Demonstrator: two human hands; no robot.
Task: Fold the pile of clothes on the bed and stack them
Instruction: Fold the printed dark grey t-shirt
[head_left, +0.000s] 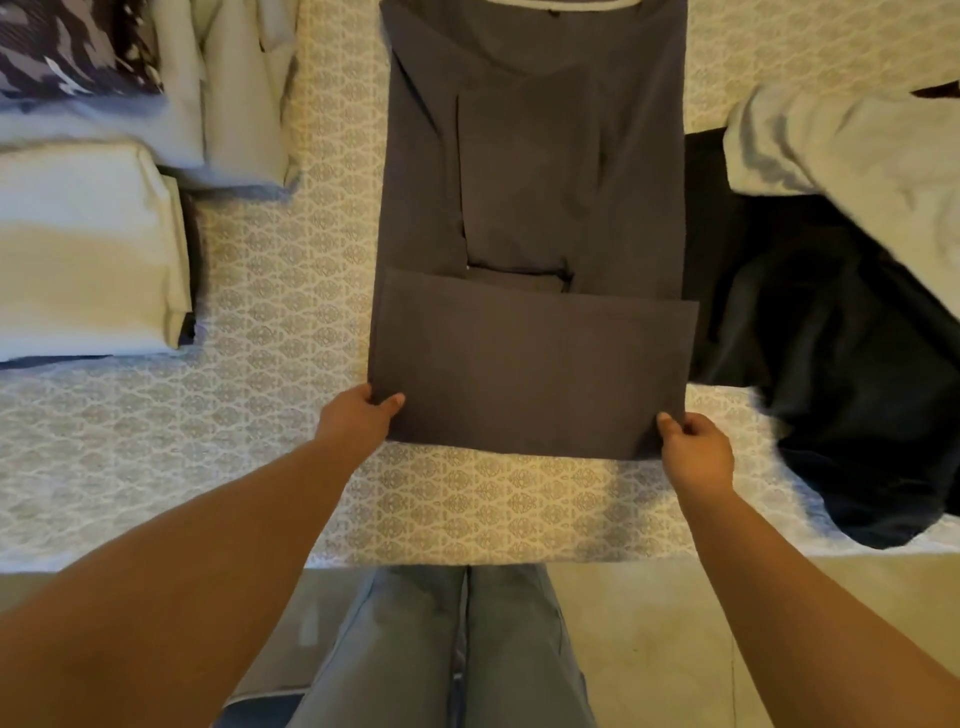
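Between the two hands lies the grey shirt (530, 218), spread long on the patterned bedspread (291, 291) and running straight away from the person. Its near hem is turned up into a flat band, and the left hand (358, 418) pinches the left corner of that fold, thumb on top, fingers tucked under the cloth. Right hand (696, 452) does the same at the right corner, thumb and fingers closed on the edge. Both arms reach out level, the fold stretched taut between them. Sleeves are already laid inward across the shirt's middle, just beyond the folded band. Off past the left hand, well apart, sits a stack of pale folded clothes (88, 249), with more pale cloth and a dark printed piece (72, 47) behind it. Out beyond the right hand a dark garment (841, 374) lies loose in a heap, a pale one (852, 145) draped over its far side.
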